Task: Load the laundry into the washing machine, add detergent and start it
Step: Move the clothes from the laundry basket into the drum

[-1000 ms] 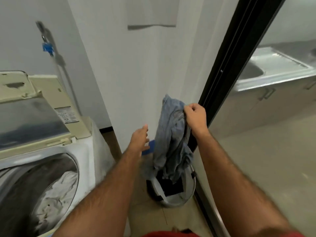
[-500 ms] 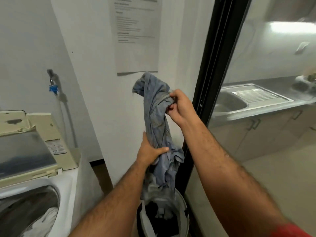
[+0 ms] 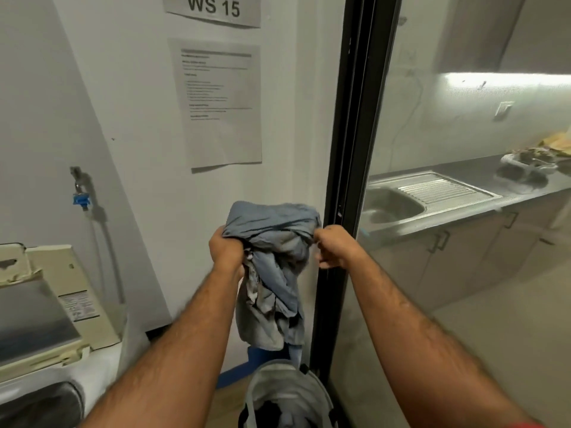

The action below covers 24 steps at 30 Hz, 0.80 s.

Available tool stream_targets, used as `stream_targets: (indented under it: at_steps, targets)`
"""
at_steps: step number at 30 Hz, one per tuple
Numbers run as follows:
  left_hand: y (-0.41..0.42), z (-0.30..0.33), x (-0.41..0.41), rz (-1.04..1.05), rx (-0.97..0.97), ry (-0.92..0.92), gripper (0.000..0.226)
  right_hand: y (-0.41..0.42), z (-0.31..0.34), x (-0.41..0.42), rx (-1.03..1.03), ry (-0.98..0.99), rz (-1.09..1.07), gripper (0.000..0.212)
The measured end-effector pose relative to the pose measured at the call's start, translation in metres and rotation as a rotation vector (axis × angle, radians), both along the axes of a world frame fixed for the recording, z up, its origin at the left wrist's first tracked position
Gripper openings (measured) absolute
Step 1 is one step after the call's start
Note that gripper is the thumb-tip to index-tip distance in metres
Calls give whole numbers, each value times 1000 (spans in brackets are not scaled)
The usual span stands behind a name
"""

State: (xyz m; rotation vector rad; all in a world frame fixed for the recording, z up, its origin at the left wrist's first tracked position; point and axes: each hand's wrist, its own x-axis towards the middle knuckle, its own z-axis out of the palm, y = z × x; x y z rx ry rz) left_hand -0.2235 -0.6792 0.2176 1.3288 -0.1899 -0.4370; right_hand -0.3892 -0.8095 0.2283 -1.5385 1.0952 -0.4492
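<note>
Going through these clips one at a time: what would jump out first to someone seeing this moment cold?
The crumpled blue-grey garment at centre frame, gripped at its top by the left hand and pinched by the right hand, hanging above the laundry basket on the floor. Next comes the "WS 15" sign on the wall above, then the washing machine at lower left.

Laundry nook: washing machine (image 3: 46, 319), tap (image 3: 81, 197), kitchen sink (image 3: 398, 205) adjacent.
</note>
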Motion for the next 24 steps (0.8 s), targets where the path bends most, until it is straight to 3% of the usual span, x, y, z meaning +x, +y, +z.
stream_targets:
  at_steps: [2, 5, 7, 11, 14, 16, 20, 22, 24]
  targets:
    - [-4, 11, 1, -10, 19, -63, 9, 2, 1, -3, -181, 148, 38, 21]
    - [-11, 19, 7, 4, 71, -113, 9, 4, 20, -6, -507, 320, 4, 64]
    - [-11, 29, 5, 6, 105, -150, 11, 8, 34, -8, -572, 194, 156, 74]
    - [-12, 53, -7, -10, 156, -195, 12, 21, 46, -2, -340, -82, 500, 107]
    - [-14, 70, -21, -84, 92, -138, 17, 30, 32, 23, -495, -132, 560, 131]
    - [-12, 76, -28, -224, 78, -180, 21, 30, 19, 37, -519, -197, 393, 121]
    - [-2, 78, -24, -562, -12, -173, 39, 26, 9, 44, -293, -454, 62, 62]
    - [8, 73, -18, -466, 27, -191, 38, 28, 18, 40, -176, -561, -29, 29]
    - [16, 60, -14, -284, 147, -150, 52, 29, 28, 37, -102, -644, -87, 22]
